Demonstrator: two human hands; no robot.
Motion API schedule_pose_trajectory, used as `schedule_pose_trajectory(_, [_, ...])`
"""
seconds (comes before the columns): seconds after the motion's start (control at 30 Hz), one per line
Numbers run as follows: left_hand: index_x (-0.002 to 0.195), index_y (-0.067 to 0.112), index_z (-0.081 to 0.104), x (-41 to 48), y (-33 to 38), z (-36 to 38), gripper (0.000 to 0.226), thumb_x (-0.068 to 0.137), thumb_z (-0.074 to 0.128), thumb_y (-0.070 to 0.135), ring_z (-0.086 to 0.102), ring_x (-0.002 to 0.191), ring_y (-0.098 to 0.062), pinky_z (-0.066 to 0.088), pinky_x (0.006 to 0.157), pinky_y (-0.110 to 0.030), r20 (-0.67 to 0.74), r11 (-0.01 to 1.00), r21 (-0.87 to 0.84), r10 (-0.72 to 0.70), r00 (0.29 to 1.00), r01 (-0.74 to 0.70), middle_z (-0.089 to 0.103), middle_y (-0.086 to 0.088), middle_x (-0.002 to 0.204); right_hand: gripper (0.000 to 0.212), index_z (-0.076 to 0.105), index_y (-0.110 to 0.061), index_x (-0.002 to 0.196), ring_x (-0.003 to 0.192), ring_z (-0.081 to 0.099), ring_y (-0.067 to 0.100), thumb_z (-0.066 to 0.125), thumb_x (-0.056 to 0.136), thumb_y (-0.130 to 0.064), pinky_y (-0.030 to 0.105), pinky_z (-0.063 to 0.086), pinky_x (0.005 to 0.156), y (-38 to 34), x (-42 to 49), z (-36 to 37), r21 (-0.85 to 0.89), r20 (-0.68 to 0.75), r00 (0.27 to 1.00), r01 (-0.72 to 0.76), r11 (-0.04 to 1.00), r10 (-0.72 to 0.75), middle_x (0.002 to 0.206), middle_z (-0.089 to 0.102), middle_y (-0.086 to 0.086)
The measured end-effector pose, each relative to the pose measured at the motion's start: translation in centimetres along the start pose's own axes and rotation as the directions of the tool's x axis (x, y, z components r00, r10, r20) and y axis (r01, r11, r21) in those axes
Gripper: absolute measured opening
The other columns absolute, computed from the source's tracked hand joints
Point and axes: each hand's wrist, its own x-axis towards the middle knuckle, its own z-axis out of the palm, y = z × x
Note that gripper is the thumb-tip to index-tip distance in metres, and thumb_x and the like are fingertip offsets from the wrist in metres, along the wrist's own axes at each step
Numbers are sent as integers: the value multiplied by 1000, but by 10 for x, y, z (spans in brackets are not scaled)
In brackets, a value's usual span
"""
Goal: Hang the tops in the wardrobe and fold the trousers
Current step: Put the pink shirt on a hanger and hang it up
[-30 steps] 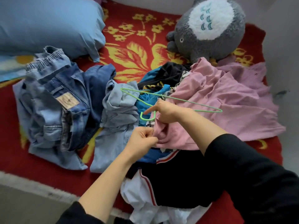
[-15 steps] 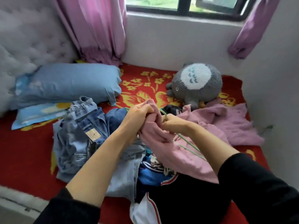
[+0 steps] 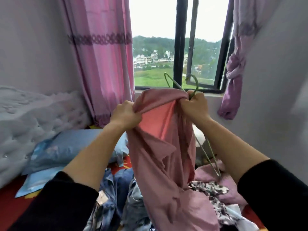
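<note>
The step in hand, as I judge it, is putting the pink top (image 3: 163,155) on the green wire hanger (image 3: 197,84), so this is the hanging part of the task and it is early, because many clothes lie unsorted. The top is held up in the air in front of the window (image 3: 179,47), its upper edge at the sill and the rest hanging down from there. The left hand (image 3: 125,114) is closed on a bunch of the fabric, below the window and to its left. The right hand (image 3: 194,105) is closed round the fabric and the neck of the hanger together, just under the sill; the hook stands up in front of the glass and one wire arm runs down beside the cloth. The next move probably calls for spreading the neck opening and bringing both hanger arms into the shoulders, which is not easy because the cloth is gathered and twisted. Below the window, jeans (image 3: 120,189) and a patterned garment (image 3: 208,189) lie under the hanging top and could catch the free wire end. A blue pillow (image 3: 66,150) lies below and left of the window, beside the pink curtain (image 3: 103,55). The wardrobe is not in view.
</note>
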Motion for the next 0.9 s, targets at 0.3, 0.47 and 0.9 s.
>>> schedule_pose_trajectory(0.3, [87,5,66,8,8,-38,24,78,66,27,63,87,-38,41,64,-32,-197,979,205,49,979,-8,65,-14,82,13,54,-8,75,56,43,17,46,83,-14,14,31,43,-46,24,-65,46,-349,937,32,998,-14,62,48,2])
schedule_pose_trajectory(0.47, [82,8,66,20,37,-74,16,86,55,19,60,80,-39,34,60,-31,-482,967,191,240,843,-166,60,-14,71,38,62,-1,101,89,59,31,38,76,-17,40,49,79,-51,30,-79,21,-519,855,34,999,-18,94,65,13])
schedule_pose_trajectory(0.9, [92,-6,64,10,-49,36,19,90,62,13,43,36,-16,35,41,-19,486,877,-356,-123,865,324,53,-13,58,13,58,-7,66,73,56,25,60,78,-2,31,40,59,104,-25,-79,-251,-90,937,-348,903,336,64,57,10])
